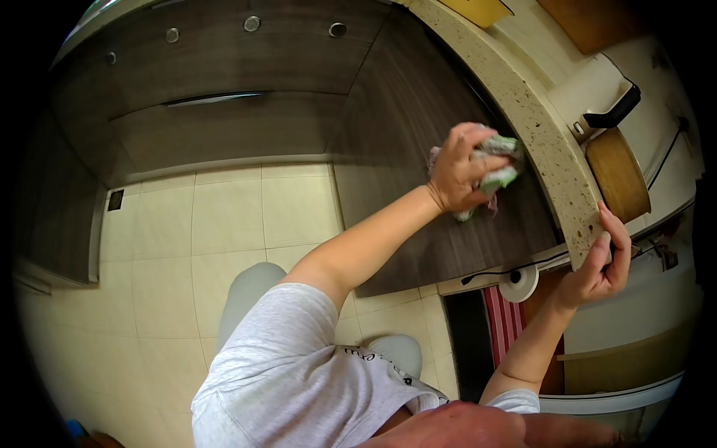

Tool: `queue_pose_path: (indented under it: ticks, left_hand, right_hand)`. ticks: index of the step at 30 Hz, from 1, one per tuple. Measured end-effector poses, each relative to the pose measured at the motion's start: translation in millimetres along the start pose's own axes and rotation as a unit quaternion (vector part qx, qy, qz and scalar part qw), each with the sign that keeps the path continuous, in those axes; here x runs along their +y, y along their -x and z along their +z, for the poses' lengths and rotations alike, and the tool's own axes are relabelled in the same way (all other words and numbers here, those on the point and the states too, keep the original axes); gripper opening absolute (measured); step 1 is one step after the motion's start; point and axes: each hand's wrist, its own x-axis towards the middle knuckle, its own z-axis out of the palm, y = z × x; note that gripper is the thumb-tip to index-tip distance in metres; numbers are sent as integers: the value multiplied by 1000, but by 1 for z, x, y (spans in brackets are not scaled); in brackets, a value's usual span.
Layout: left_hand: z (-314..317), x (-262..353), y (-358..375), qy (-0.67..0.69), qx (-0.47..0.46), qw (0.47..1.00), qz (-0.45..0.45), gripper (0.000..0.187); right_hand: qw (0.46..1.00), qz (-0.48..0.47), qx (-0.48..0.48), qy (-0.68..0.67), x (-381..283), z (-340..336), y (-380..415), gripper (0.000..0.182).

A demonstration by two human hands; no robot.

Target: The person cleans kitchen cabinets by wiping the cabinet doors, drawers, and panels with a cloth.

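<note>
I look down from the head camera at a kitchen corner. The left hand (459, 170) is closed around a crumpled cloth (499, 169), green and white, and it presses this cloth against the dark wood-grain cabinet front (418, 119), just below the rim of the surface. The cloth sits high on this panel, at its right side, touching the panel and very near the speckled stone edge (549, 157) of the surface. The fingers wrap the cloth so that only some parts of it show between them.

The right hand (601, 261) is at the near end of the same stone edge. Its fingers are stretched up and lie on the edge, and the thumb is on the other side, so it holds the edge lightly; it carries nothing else.

On the surface, to the right, I see a round wooden board (618, 173) standing on its side, and beside it a white appliance (597, 93) with a black handle. Left of the cabinet the tiled floor (224, 216) is pale, and far behind there is a drawer front with a long metal handle (216, 98). A grey sleeve (284, 358) covers the left shoulder.
</note>
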Motion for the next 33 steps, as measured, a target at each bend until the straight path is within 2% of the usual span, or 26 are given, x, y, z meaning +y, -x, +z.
queue_pose_path:
  ticks: [1,3,5,7,8,9,10,11,12,13,15,16,17,19,21,22,23,25,27,28,30,31,32,33]
  left_hand:
    - [-1,-16,-1,-26,11,999,23,31]
    - [-3,-49,1,-98,36,994,-43,34]
    - [3,-82,12,-83,141,948,-272,33]
    - [-7,-86,21,-163,95,934,-304,34]
    - [-3,-76,30,-153,80,931,-323,35]
    - [-2,-53,37,-190,48,933,-301,39]
    - [0,-31,47,-189,27,953,-237,46]
    - [2,-3,57,-64,78,974,-201,54]
    - [-10,30,48,-17,25,975,-222,51]
    - [-11,24,47,-66,-17,995,-76,40]
    - [-10,-12,34,-48,-29,998,-21,33]
    - [-10,-28,24,-47,-26,998,15,35]
    - [-9,-46,12,-55,-18,998,33,34]
    - [-6,-83,-12,-82,8,996,-37,31]
    - [-10,-96,-13,-61,9,998,19,29]
    - [-9,-92,-10,-67,26,996,-42,28]
    - [-7,-90,-1,-67,21,997,-44,28]
    - [-5,-96,29,-67,152,952,-257,31]
    - [-26,-104,59,-184,19,944,-274,35]
    - [-28,-95,57,-185,16,946,-268,35]
    - [-32,-74,60,-183,-38,857,-481,41]
    - [-25,-47,56,-171,-2,861,-479,46]
    - [-22,-22,60,-174,-44,880,-440,46]
    - [-15,9,56,-126,-15,918,-376,47]
  right_hand:
    - [1000,6,7,-8,1,0,1,22]
    - [1000,7,7,8,2,1,1,24]
    - [1000,18,21,-2,0,2,3,24]
    - [1000,25,18,-4,2,3,4,25]
    - [999,22,21,-22,3,3,5,26]
    - [999,19,27,-41,6,3,4,27]
    - [999,17,17,-36,8,1,4,28]
    - [999,18,20,-39,8,0,9,28]
    - [999,11,12,-31,9,-1,9,29]
    - [1000,5,2,-22,10,-2,9,29]
    - [1000,1,2,-29,14,-5,9,31]
    - [999,-6,6,-36,17,-5,9,32]
    - [999,-9,8,-35,17,-3,8,32]
    - [997,21,46,-63,15,2,10,34]
    - [997,22,52,-52,16,2,9,36]
    - [998,13,42,-53,17,0,9,35]
    - [998,6,31,-56,17,-2,8,34]
    - [999,10,30,-34,8,0,8,32]
    - [999,11,33,-12,2,0,4,30]
    - [999,7,30,-7,0,1,3,27]
    - [1000,-3,23,10,-2,0,1,23]
    - [1000,-2,27,6,-4,-1,1,23]
    - [1000,1,22,19,-5,-1,0,22]
    - [999,5,17,31,-5,-1,0,22]
